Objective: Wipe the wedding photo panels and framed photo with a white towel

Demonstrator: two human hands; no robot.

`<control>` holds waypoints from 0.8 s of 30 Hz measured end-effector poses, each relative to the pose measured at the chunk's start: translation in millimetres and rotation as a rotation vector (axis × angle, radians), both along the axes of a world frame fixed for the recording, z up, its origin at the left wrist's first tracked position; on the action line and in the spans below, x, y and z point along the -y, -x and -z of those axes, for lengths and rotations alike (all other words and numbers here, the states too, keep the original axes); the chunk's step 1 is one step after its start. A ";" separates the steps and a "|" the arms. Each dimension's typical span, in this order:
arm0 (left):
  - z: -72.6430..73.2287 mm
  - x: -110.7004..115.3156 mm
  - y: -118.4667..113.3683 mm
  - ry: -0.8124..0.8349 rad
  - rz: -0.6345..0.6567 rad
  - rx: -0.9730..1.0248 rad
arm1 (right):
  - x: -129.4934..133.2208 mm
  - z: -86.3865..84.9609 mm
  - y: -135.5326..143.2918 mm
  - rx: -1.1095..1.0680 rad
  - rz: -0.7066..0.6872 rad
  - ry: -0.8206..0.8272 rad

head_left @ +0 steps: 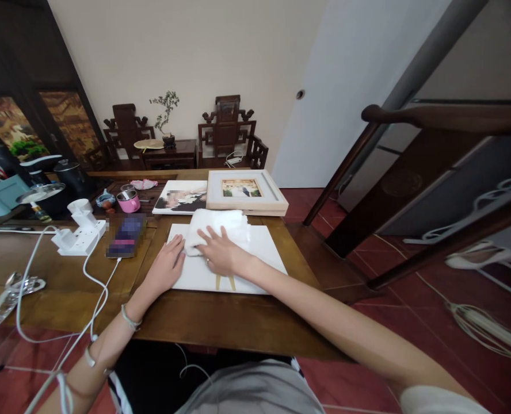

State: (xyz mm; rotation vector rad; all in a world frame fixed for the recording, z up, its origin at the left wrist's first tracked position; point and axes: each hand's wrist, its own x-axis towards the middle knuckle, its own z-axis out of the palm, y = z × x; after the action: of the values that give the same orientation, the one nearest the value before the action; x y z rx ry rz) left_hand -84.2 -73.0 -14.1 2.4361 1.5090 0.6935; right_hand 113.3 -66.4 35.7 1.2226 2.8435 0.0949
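While the right hand presses flat on the white cloth atop the white board, steadied by the left hand's spread palm, a hard push might shove the board against the framed picture.

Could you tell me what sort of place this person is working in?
Probably a home sitting room: carved wooden chairs flank a small table with a potted plant, and framed photos lie on the wooden table where both hands press a white cloth.
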 end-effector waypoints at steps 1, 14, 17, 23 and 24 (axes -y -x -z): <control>-0.1 0.0 -0.1 0.000 0.000 0.000 | -6.4 -0.1 2.1 0.009 -0.005 -0.010; 3.0 0.2 -0.9 0.003 -0.012 0.014 | 82.8 -1.8 -5.9 0.006 -0.141 0.016; 2.8 -0.1 0.1 -0.002 -0.002 0.019 | 107.6 -4.9 -5.2 -0.016 -0.166 0.112; 5.6 -2.7 3.9 0.001 0.025 0.022 | 97.6 -8.0 -4.3 -0.047 -0.094 0.140; 6.1 -3.0 3.9 0.001 0.026 0.031 | 87.9 -7.4 -4.3 -0.050 -0.070 0.121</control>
State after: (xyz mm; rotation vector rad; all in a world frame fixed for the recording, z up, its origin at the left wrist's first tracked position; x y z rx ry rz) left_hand -88.1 -70.1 -20.2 2.4284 1.4632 0.7227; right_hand 117.6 -154.2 43.0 1.1177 2.8864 -0.1048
